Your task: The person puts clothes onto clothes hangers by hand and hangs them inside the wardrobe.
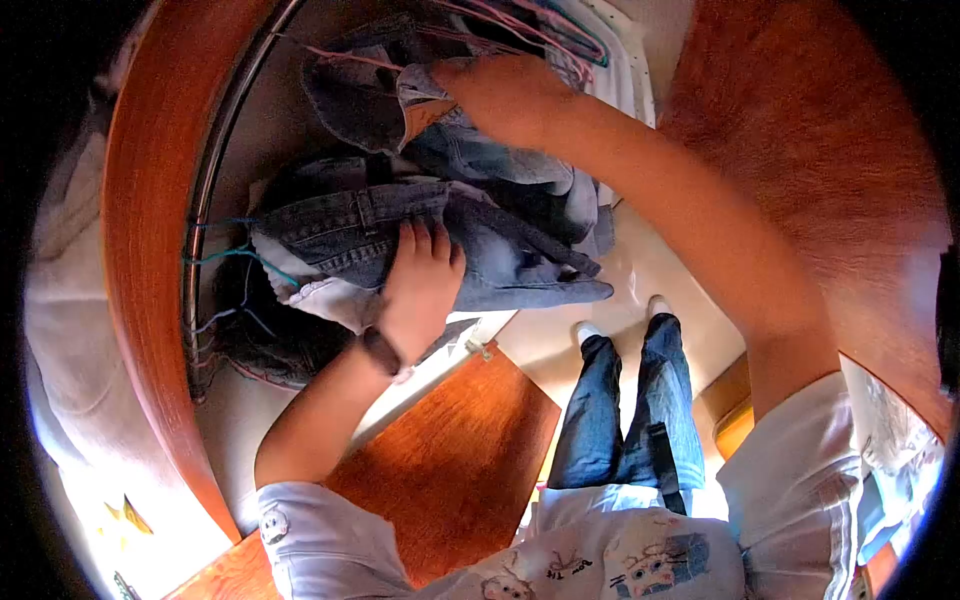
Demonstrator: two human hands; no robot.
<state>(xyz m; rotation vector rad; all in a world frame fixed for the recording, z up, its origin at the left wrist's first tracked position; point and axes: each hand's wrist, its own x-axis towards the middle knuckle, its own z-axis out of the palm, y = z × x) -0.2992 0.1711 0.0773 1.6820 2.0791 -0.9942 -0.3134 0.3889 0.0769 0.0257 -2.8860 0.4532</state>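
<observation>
Jeans of faded dark-grey denim (490,265) lie under the left hand (422,285), fingers slightly apart; a push could snag them on the thin teal wire hanger (225,254); I cannot tell whether the right hand (490,95) grips grey denim cloth (415,88).

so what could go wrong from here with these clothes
The dark grey denim garment under the left hand might slide off the thin teal hanger at its edge if pushed. That hanger could tangle with the pale blue hanger beside it. The slim pink hanger near the right hand may snag nearby denim.
</observation>
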